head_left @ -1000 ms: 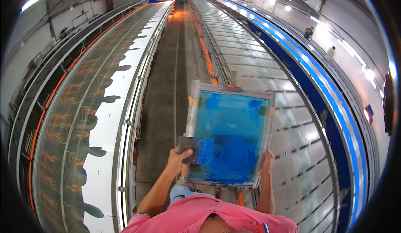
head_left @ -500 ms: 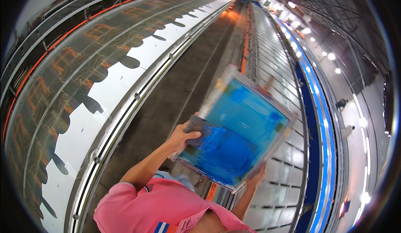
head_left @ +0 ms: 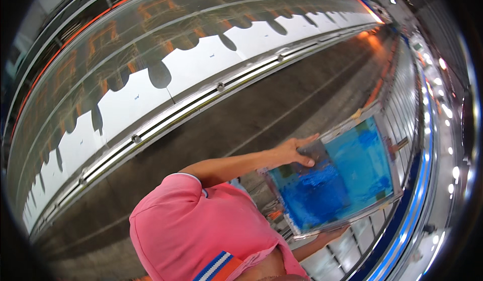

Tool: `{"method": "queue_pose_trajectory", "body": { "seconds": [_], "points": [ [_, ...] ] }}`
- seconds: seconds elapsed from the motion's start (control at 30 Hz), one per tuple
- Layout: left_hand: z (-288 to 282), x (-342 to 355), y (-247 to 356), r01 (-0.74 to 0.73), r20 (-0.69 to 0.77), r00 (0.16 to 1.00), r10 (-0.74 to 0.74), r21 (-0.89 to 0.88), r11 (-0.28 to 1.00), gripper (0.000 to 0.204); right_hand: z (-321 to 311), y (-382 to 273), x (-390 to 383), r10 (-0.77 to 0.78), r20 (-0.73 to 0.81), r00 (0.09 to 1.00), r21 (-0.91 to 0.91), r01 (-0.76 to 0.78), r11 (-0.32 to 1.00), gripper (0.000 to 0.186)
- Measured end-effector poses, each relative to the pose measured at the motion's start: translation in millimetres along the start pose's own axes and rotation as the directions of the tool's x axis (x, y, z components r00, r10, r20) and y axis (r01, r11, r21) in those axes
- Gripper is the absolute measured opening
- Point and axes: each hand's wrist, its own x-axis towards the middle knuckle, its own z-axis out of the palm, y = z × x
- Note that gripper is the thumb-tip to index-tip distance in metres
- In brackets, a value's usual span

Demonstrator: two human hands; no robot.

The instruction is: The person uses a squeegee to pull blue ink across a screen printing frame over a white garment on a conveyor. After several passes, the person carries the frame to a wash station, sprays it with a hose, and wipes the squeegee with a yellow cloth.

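I hold a screen-printing frame (head_left: 375, 210), tilted, in front of me to the right. Its mesh is light blue, with a broad smear of thick darker blue ink across the half nearer my body. My left hand (head_left: 293, 152) grips the frame's far left side, thumb over a dark grey patch (head_left: 316, 151). I cannot tell whether that patch is a separate flat piece. Beneath the near right edge, my right hand (head_left: 329, 235) supports the frame, its fingers partly hidden under it. A small brownish handle-like piece (head_left: 401, 144) sticks out from the frame's right side.
At left runs a long table (head_left: 196, 12) with a row of white cut fabric pieces (head_left: 133, 97) along its near edge. A metal rail (head_left: 220, 86) borders it. A dark aisle floor (head_left: 266, 97) lies between this and a slatted metal table (head_left: 402, 87) at right.
My view has swung left, so more of the left table shows. The frame appears farther right and turned clockwise, both hands still on it. My left arm is stretched out more across my body.
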Motion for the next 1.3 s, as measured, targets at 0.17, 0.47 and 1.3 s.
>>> {"method": "queue_pose_trajectory", "body": {
  "seconds": [0.17,0.47,1.3],
  "points": [
    [-63.2,154.1,-5.0,-0.118,-0.229,0.973,0.033,-0.37,0.922,0.054,179.5,-7.1,185.5,0.054,0.184,0.982,-0.114,-0.033,0.993,0.076],
    [-96.6,519.5,-34.0,-0.049,-0.136,0.991,0.004,-0.326,0.944,0.044,292.6,23.8,498.8,-0.028,0.091,0.995,-0.123,0.039,0.992,0.07],
    [-236.6,1381.6,-60.1,-0.129,-0.322,0.946,0.042,-0.256,0.958,0.089,730.5,75.5,1328.1,0.043,0.206,0.978,-0.11,-0.021,0.994,0.031]
  ]
}}
